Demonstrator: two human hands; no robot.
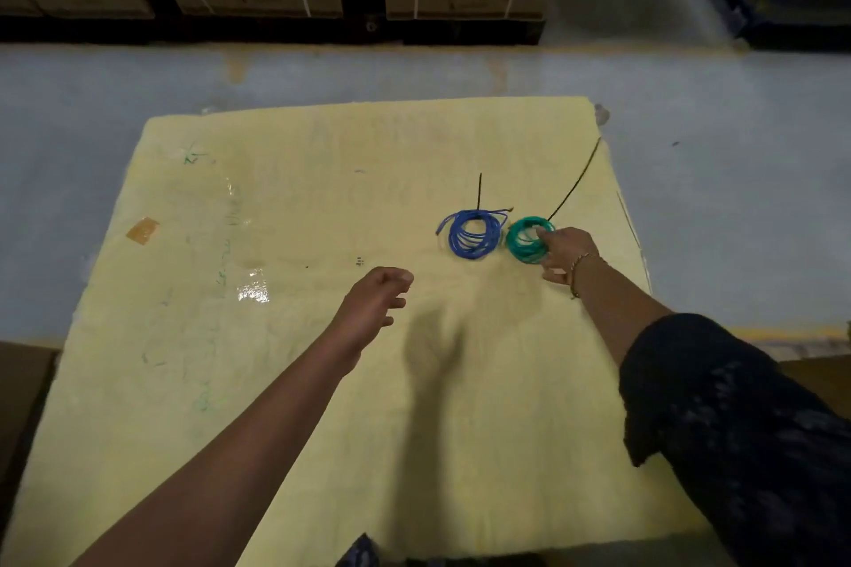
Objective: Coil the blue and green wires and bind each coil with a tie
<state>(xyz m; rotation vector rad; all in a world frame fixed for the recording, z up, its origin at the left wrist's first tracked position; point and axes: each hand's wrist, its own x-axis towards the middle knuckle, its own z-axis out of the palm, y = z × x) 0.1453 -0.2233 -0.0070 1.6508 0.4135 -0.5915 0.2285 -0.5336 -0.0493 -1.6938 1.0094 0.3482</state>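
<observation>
The left hand hangs loosely curled and empty, while at two o'clock the right hand pinches the green coil (blue coil just beside).

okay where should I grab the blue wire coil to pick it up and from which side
Pinch the bundled loops of the blue coil at its near-left rim, coming from above with the free left hand. It lies flat with an open centre, so a finger can hook inside. The far rim carries the black tie, the upper side has loose ends, and the green coil crowds the right.
</observation>
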